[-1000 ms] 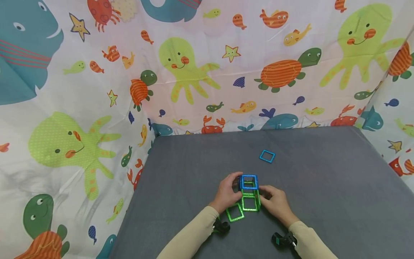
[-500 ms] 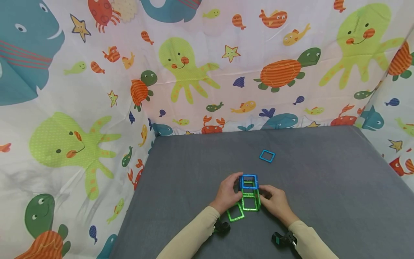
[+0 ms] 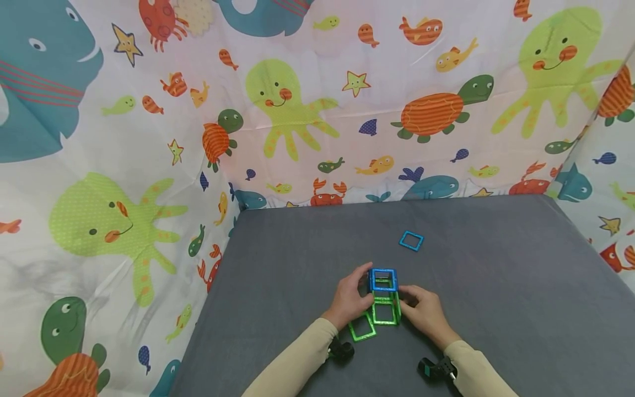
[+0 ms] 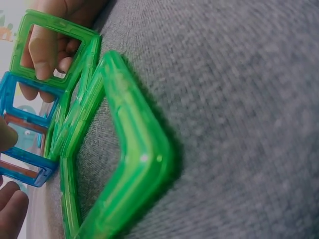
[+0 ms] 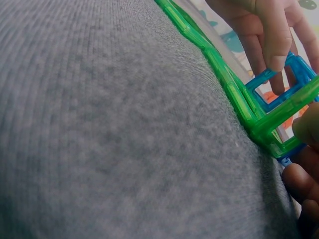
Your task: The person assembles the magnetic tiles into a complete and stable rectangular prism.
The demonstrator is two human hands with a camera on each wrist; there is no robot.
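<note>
Blue magnetic tiles [image 3: 384, 289] form a small box at the far end of several joined green magnetic tiles [image 3: 384, 322]. My left hand [image 3: 349, 299] grips the box's left side, its thumb at the near edge and its fingers reaching round the far side. To the right, my right hand [image 3: 426, 315] has thumb and fingers bent at an upright green magnetic tile [image 4: 55, 20], pinching its edge. Fingers of that hand show through the tile's opening in the left wrist view. A green magnetic tile [image 4: 144, 149] lies flat, slanted, beside the joined ones.
A separate blue magnetic tile [image 3: 414, 235] lies farther back on the grey cloth surface [image 3: 496, 286]. A curtain [image 3: 317, 127] printed with sea animals hangs along the back and both sides. Each wrist wears a small black camera [image 3: 342, 350].
Both hands stay at the same places on the tiles. The head view shifts very slightly; nothing else visibly moves.
</note>
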